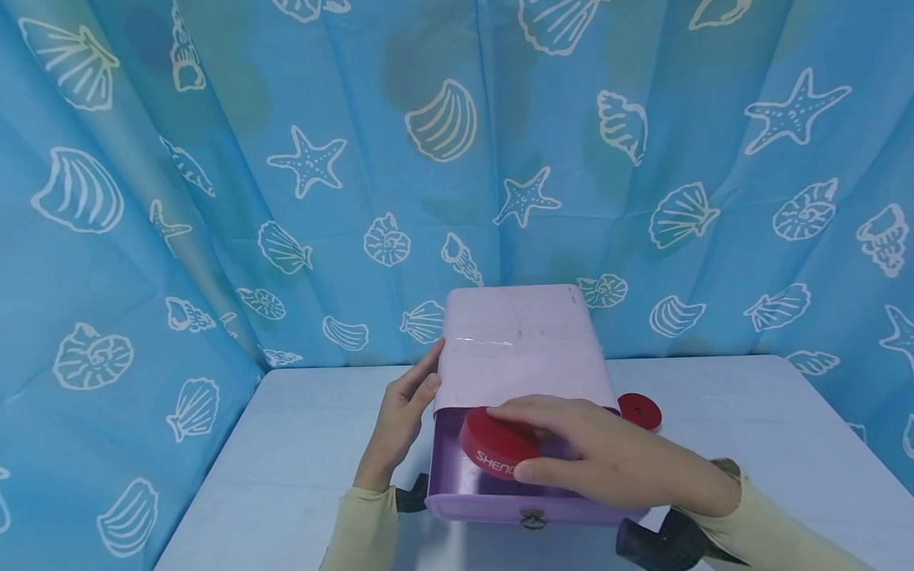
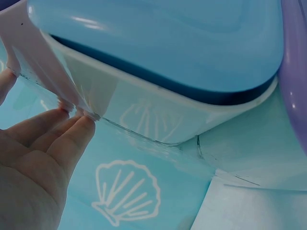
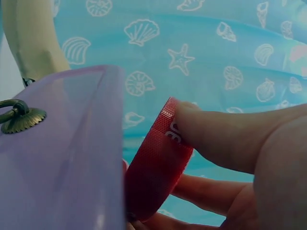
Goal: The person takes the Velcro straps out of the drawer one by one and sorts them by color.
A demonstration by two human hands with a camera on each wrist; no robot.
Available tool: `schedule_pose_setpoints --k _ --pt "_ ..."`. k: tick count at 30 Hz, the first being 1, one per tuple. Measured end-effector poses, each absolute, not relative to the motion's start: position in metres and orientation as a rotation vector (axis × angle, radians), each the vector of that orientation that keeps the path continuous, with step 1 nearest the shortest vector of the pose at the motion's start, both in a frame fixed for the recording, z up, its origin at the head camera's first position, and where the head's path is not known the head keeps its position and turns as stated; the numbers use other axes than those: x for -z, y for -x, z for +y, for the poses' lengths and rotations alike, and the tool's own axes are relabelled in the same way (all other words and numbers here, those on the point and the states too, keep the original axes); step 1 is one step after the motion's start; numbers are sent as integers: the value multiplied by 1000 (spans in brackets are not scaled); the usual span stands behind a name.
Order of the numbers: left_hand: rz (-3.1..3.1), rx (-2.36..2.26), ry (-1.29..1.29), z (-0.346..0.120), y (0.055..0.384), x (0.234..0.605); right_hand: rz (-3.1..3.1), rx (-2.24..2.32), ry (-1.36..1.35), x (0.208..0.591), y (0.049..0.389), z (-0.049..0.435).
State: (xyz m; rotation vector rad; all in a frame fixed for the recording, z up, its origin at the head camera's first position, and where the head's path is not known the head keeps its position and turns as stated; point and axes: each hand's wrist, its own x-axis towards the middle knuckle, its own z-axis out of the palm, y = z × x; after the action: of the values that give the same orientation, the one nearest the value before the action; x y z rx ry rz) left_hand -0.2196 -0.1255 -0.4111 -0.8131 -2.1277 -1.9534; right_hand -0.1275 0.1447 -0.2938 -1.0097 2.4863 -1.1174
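A pale pink box [image 1: 524, 349] stands on the table with its purple drawer [image 1: 481, 507] pulled out toward me. My right hand [image 1: 593, 448] holds a roll of red woven strap [image 1: 493, 448] with white lettering, thumb on one side and fingers on the other. That roll is tilted over the drawer's opening; in the right wrist view the strap [image 3: 160, 158] shows beside the drawer front [image 3: 72, 158]. My left hand [image 1: 396, 420] rests on the box's left side, and its straight fingertips [image 2: 84, 122] touch the glossy wall in the left wrist view.
Right of the box, another red roll [image 1: 640, 411] lies on the white table [image 1: 307, 444]. A metal ring pull [image 1: 532, 519] sits on the drawer front. Behind the table hangs a blue curtain [image 1: 371, 159] with white shells. The left wrist view shows a blue panel [image 2: 168, 43] inside the box's rim.
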Motion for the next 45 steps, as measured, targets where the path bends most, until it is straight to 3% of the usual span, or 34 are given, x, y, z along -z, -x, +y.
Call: schedule_pose_setpoints --k 22,45 --pt "-2099 1976 804 -127 220 412 2641 1415 955 301 123 175" --pt "-2087 1980 828 -127 221 412 2973 1434 656 319 126 198"
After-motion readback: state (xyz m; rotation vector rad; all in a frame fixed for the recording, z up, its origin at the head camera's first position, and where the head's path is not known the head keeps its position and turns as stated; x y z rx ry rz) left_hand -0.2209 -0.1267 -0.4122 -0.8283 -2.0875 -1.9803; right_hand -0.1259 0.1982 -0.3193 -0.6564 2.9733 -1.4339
